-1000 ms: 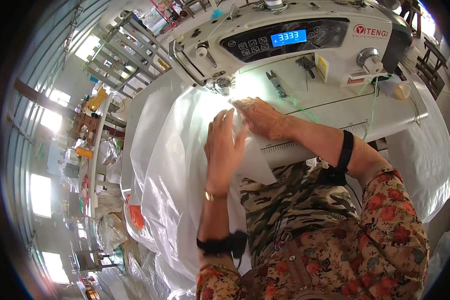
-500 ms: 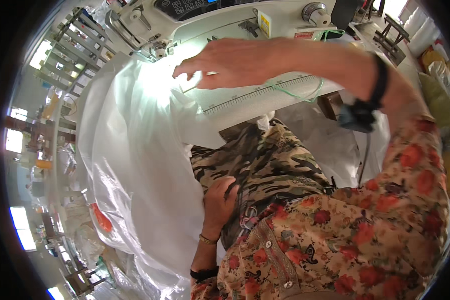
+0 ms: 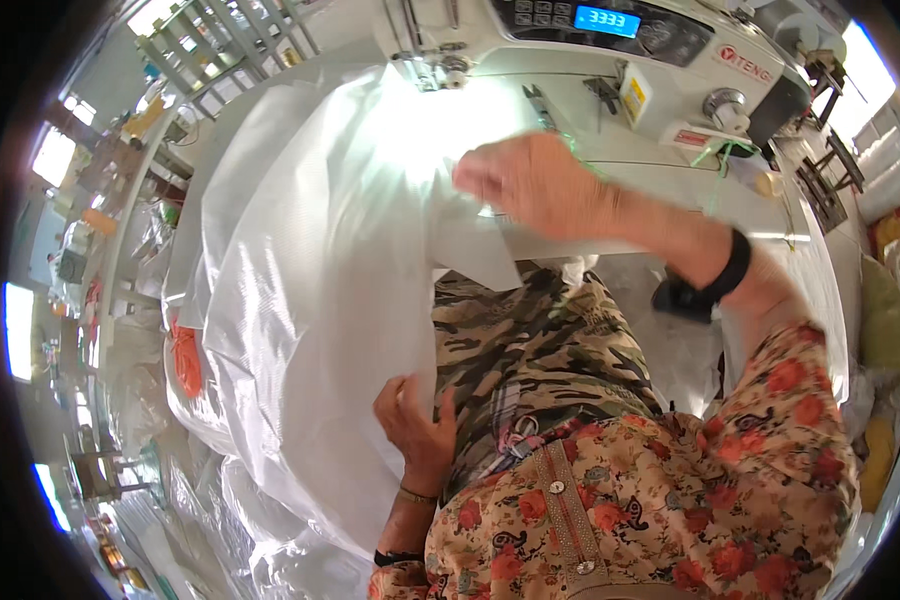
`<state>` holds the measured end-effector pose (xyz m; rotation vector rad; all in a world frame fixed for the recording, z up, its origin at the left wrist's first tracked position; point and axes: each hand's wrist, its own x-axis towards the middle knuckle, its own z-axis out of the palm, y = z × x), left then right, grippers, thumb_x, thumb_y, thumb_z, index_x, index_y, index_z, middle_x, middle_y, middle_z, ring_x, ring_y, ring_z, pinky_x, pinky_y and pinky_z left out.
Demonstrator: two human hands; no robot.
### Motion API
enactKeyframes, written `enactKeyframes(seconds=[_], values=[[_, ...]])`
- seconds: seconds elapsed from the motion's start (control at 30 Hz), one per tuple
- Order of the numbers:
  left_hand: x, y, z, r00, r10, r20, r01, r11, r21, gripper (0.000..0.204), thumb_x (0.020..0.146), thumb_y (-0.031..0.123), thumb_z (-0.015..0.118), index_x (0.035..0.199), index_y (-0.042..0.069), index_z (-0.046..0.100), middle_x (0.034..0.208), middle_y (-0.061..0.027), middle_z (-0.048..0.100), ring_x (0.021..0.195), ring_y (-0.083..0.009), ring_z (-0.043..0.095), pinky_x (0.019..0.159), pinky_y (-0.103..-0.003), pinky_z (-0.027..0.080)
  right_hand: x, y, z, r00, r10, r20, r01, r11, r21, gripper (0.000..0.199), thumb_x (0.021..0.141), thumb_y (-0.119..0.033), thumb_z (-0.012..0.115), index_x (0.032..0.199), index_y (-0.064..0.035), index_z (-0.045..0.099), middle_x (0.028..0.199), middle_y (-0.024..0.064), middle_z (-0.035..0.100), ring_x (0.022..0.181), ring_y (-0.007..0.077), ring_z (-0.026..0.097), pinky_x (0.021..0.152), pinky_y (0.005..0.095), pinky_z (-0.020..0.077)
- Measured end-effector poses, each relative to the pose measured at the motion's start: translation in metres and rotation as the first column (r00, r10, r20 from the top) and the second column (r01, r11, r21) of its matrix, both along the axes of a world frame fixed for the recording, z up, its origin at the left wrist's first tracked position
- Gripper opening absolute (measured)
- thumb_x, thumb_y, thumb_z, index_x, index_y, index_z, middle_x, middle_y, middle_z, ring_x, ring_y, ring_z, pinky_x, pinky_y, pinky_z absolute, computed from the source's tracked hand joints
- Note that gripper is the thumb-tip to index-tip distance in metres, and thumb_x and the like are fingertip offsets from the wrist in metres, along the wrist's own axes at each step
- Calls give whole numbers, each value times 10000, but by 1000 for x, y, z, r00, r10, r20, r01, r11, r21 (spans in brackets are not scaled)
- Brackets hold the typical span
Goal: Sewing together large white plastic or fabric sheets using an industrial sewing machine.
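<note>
A large white woven plastic sheet (image 3: 320, 330) drapes from beneath the sewing machine head (image 3: 448, 70) down over my left side. My right hand (image 3: 545, 185), slightly blurred, hovers over the machine bed at the sheet's right edge. Its fingers are curled together; whatever may be in them is hidden. Lower down, my left hand (image 3: 415, 425) touches the sheet's right edge beside my thigh, thumb and fingers apart. Strong lamp light washes out the sheet around the needle area.
Pale snips (image 3: 540, 107) and a small black tool (image 3: 602, 95) lie on the machine bed. A control panel (image 3: 610, 22) is on the machine's upper front. Green thread (image 3: 722, 150) hangs at the right. An orange-red patch (image 3: 185, 358) shows on the sheet's left side.
The view has shifted, showing more of the machine. My right hand has drawn back from the needle area, its fingers more curled. My left hand has moved from my thigh to the sheet's edge.
</note>
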<state>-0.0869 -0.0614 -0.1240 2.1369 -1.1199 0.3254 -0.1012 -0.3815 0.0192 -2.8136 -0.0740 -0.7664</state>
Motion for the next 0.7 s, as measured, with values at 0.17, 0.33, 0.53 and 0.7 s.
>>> enactKeyframes(seconds=[0.17,0.33,0.53,0.7], values=[[10,58,-75,961,237,-141,-206,956,208,346,876,149,675,1163,-9,563,1090,-191,567,980,-356,537,857,-425,452,-23,81,-57,982,169,87,-179,977,115,210,964,-269,564,890,-74,583,757,113,618,678,339,634,618,474,508],[0,121,-40,447,419,-790,-215,908,360,253,894,110,630,1108,-21,600,1014,-173,635,910,-275,583,804,-381,474,-35,97,-80,972,235,5,-206,841,501,178,950,-229,602,916,-55,598,747,122,620,748,352,637,636,448,494],[-9,191,80,114,-588,-801,-673,547,-497,532,1014,397,513,1336,-27,503,1366,-174,547,1167,-296,573,1030,-407,453,-22,125,-98,938,344,49,-68,43,997,308,1041,-323,489,1032,-43,616,846,16,633,806,115,611,702,286,495],[21,177,102,547,-285,-787,-589,537,-604,536,1005,380,521,1350,-30,494,1373,-184,539,1178,-309,567,1034,-413,448,6,152,-91,874,374,310,-142,-414,899,452,1067,-462,336,1195,-86,551,1104,33,605,1036,147,578,902,328,480]])
